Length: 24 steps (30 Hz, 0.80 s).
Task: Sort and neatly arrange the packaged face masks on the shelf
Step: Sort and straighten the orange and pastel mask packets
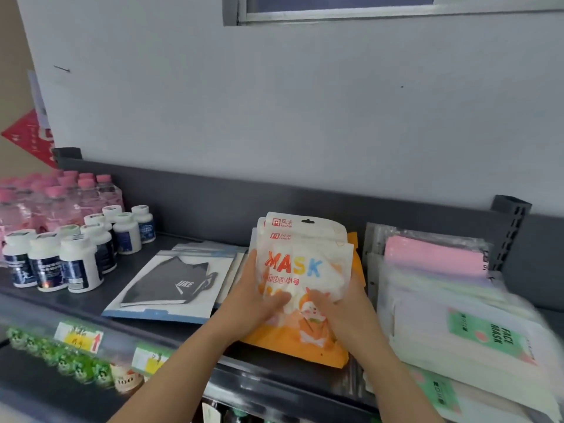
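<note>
Left hand (254, 302) and right hand (340, 303) grip a stack of white MASK packs (305, 254) from either side. The stack stands tilted over an orange pack (308, 349) lying mid-shelf (137, 326). A grey mask pack (174, 282) lies flat to the left and a FACE MASK stack (470, 319) to the right. White bottles (76, 257) stand far left, with pink-capped bottles (61, 196) behind.

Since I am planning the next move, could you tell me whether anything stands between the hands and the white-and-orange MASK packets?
Nothing visible does: the left hand and the right hand grip the white-and-orange plastic MASK packets by their sides, above the dark grey shelf, between the flat black-mask package and the pile of pastel face-mask packs.
</note>
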Available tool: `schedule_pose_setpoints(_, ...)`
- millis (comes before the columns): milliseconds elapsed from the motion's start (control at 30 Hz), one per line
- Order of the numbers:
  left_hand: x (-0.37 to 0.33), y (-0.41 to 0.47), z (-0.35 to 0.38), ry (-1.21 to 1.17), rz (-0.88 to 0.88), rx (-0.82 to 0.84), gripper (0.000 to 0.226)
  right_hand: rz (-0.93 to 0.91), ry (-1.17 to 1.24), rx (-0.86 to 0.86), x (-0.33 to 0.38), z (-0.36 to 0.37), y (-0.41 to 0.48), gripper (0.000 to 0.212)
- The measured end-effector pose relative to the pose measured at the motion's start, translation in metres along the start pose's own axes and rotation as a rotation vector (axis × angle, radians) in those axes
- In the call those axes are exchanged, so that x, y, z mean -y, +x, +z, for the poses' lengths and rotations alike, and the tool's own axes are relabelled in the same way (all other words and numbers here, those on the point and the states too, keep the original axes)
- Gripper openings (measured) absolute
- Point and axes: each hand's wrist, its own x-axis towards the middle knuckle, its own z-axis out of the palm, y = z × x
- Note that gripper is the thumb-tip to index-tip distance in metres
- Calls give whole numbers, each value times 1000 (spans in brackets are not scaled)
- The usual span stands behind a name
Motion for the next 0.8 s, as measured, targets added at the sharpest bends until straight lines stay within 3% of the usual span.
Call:
schedule_pose_setpoints(100,7,-5,-8,-22,-8,59,85,36,-26,-28,4,-2,-17,66)
schedule_pose_setpoints(267,21,-16,-21,35,20,140,112,70,-52,-105,9,9,-46,62)
schedule_pose_setpoints(433,34,-21,-36,2,72,173,123,98,-155,-308,17,21,-64,93)
schedule_pose_setpoints(633,33,-37,-50,36,160,138,108,63,-243,-474,33,34,-90,88)
schedule_pose_setpoints(800,30,-67,-67,57,251,98,91,43,-363,-541,41,51,-122,57)
